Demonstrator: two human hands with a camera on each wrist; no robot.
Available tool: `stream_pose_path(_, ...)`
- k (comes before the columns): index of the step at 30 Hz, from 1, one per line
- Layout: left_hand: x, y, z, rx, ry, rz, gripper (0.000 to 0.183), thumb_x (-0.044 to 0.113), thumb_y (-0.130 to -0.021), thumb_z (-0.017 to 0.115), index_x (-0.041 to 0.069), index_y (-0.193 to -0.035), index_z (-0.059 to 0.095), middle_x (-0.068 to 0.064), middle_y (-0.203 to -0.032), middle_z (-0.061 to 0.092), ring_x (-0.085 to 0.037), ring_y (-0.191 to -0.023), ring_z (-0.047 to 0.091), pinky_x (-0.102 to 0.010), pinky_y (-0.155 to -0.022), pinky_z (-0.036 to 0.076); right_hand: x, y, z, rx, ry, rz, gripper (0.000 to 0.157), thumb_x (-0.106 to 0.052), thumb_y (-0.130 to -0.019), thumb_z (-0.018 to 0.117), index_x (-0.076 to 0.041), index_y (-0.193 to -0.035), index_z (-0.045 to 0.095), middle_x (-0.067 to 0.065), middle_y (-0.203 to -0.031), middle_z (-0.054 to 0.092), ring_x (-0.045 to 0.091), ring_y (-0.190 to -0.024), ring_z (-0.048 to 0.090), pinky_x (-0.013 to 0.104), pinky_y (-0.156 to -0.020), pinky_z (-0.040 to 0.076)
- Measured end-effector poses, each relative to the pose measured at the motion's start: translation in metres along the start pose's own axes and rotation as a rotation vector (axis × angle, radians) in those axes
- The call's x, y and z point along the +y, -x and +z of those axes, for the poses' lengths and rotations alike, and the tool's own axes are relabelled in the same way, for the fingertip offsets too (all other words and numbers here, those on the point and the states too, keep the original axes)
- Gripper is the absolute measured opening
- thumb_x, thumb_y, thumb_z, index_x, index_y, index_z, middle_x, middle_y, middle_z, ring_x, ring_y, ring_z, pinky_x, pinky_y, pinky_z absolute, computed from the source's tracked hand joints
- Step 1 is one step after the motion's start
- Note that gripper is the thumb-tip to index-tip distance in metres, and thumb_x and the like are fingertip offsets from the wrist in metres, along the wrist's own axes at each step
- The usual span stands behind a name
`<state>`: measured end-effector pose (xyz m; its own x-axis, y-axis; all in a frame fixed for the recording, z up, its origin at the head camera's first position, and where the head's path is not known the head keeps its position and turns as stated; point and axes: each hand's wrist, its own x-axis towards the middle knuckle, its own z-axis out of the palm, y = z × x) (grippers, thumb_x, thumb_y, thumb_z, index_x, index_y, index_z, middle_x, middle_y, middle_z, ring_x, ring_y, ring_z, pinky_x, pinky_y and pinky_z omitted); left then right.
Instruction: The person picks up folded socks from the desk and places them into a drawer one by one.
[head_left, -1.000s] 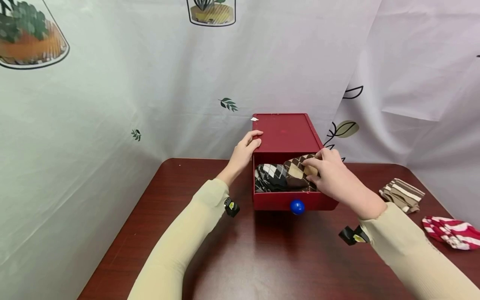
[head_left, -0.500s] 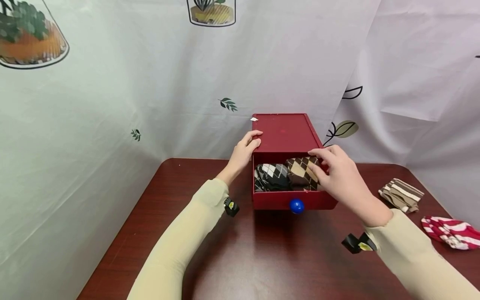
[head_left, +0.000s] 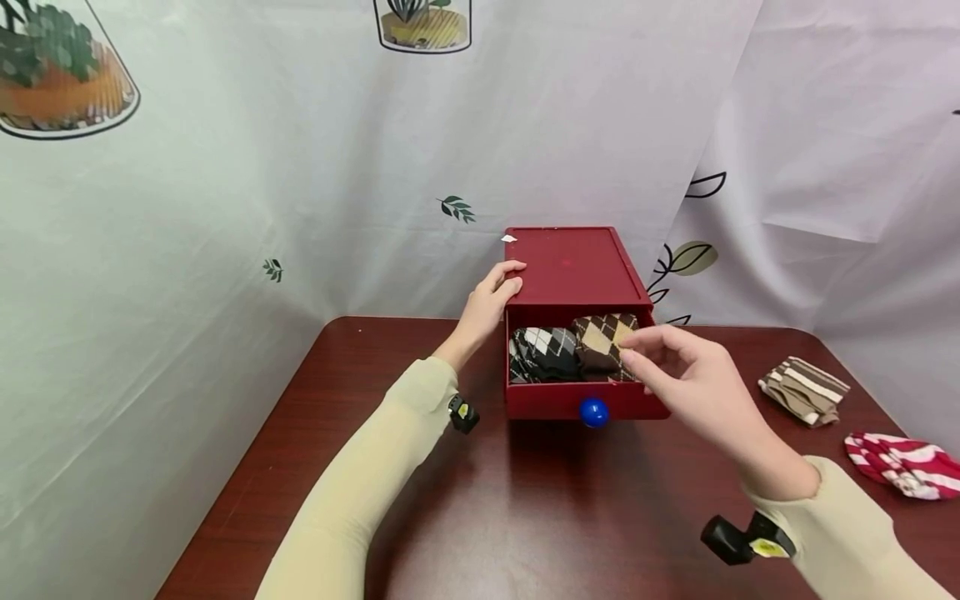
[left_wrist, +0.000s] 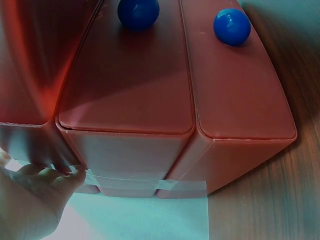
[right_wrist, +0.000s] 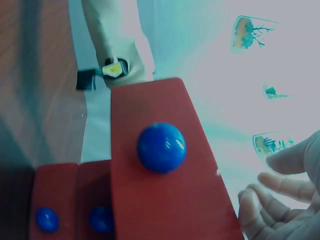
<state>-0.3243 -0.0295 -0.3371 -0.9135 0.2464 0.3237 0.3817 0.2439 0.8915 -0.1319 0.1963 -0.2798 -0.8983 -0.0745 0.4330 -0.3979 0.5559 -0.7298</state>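
A red drawer unit (head_left: 570, 267) stands at the back of the table, its top drawer (head_left: 540, 402) pulled out. Inside lie a folded black, grey and white argyle sock (head_left: 551, 350) on the left and a folded brown and tan argyle sock (head_left: 600, 337) on the right. My left hand (head_left: 483, 304) rests on the unit's top left edge, and in the left wrist view the hand (left_wrist: 37, 197) touches its side. Beside the drawer's right end hovers my right hand (head_left: 701, 387), fingers loosely bent, holding nothing. The right wrist view shows the drawer's blue knob (right_wrist: 161, 147).
Two folded items lie on the table (head_left: 480, 517) at the right: a brown and cream striped sock (head_left: 804, 392) and a red and white striped one (head_left: 903, 465). Below the open drawer are lower drawers (left_wrist: 130, 85) with blue knobs. A pale cloth backdrop (head_left: 360, 167) hangs behind.
My right hand has let go of the brown argyle sock and drawn back to the right and toward me. That sock lies flatter in the drawer. My left hand has not moved.
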Motion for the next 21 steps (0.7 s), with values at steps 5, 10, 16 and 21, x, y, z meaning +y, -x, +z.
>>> stream_pose_path(5,-0.001,0.000,0.001,-0.002,0.002,0.003,0.032,0.038,-0.093,0.049,0.031,-0.124,0.055,0.005,-0.125,0.055,-0.012,-0.102,0.051,-0.036,-0.087,0.039,0.003,0.018,0.003,0.015,-0.110,0.017,0.009,-0.012,-0.088,0.064,-0.006,-0.095,0.066,0.005,-0.069,0.062,0.016,-0.055,0.057,0.026,-0.051,0.046)
stream_pose_path(10,-0.001,0.000,0.000,0.005,0.008,0.003,0.031,0.038,-0.093,0.049,0.032,-0.123,0.056,0.006,-0.125,0.055,-0.011,-0.102,0.052,-0.035,-0.088,0.039,0.009,0.031,0.013,-0.040,-0.230,0.032,0.007,-0.008,-0.088,0.062,-0.002,-0.090,0.065,0.008,-0.068,0.061,0.019,-0.052,0.057,0.030,-0.049,0.048)
stream_pose_path(16,0.000,0.000,0.000,0.003,0.015,0.002,0.031,0.037,-0.093,0.049,0.032,-0.123,0.056,0.005,-0.120,0.056,-0.013,-0.094,0.051,-0.033,-0.081,0.039,0.022,0.037,0.029,-0.127,-0.237,0.103,0.016,-0.016,-0.091,0.060,-0.006,-0.078,0.061,0.007,-0.061,0.058,0.020,-0.045,0.054,0.034,-0.044,0.047)
stream_pose_path(21,0.000,0.000,0.000,0.001,0.012,0.006,0.031,0.036,-0.093,0.049,0.031,-0.123,0.055,0.004,-0.123,0.055,-0.013,-0.098,0.051,-0.034,-0.083,0.039,0.026,0.039,0.036,-0.178,-0.206,0.201,0.026,-0.027,-0.092,0.058,-0.006,-0.075,0.062,0.007,-0.056,0.056,0.021,-0.042,0.050,0.033,-0.038,0.043)
